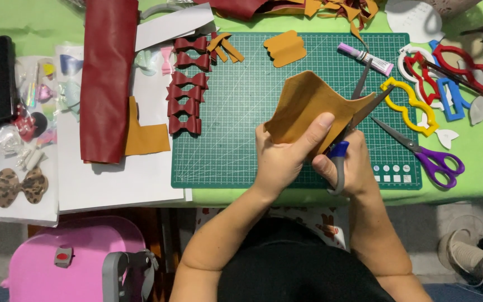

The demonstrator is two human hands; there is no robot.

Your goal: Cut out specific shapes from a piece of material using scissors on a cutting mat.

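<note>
Bows [185, 84] lie on mat [241, 162] (left side).

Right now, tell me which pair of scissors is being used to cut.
The grey-and-blue-handled scissors in the right hand, blades in the mustard leather piece. The purple-handled scissors lie untouched on the mat's right edge.

- A home craft table, set up for making faux-leather bows.
- Green cutting mat [236, 140] with grid lines.
- Finished dark red bows [185, 84] in a column.
- Coloured plastic templates [415, 109], purple scissors [429, 156], glue tube [364, 59].
- Dark red leatherette roll [107, 78].
</note>
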